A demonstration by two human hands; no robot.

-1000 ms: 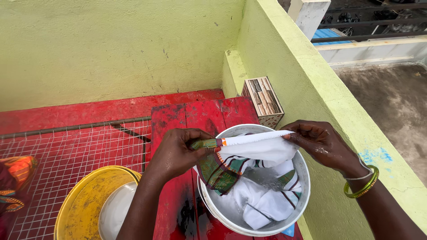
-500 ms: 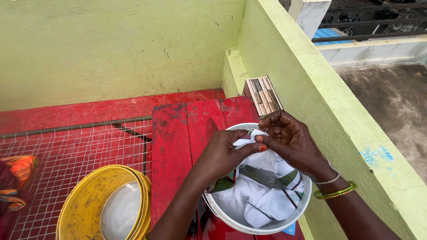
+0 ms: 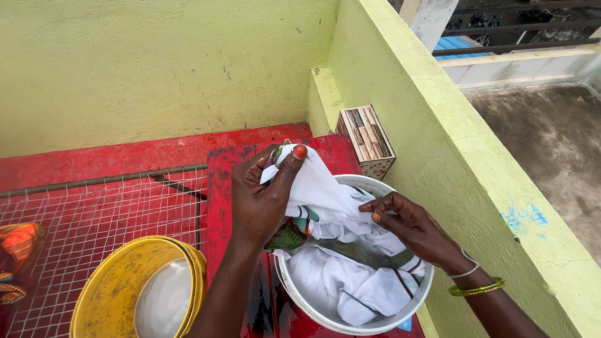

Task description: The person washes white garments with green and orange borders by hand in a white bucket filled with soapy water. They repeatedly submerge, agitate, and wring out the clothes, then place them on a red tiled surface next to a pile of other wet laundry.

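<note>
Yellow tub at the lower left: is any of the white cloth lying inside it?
No. The white cloth hangs from the left hand into the white bucket, while the yellow tub holds only a pale lining.

Wet white cloth [image 3: 332, 200] (green-bordered) — glossy plastic bucket [image 3: 294, 294], painted red planks [image 3: 235, 169].
</note>
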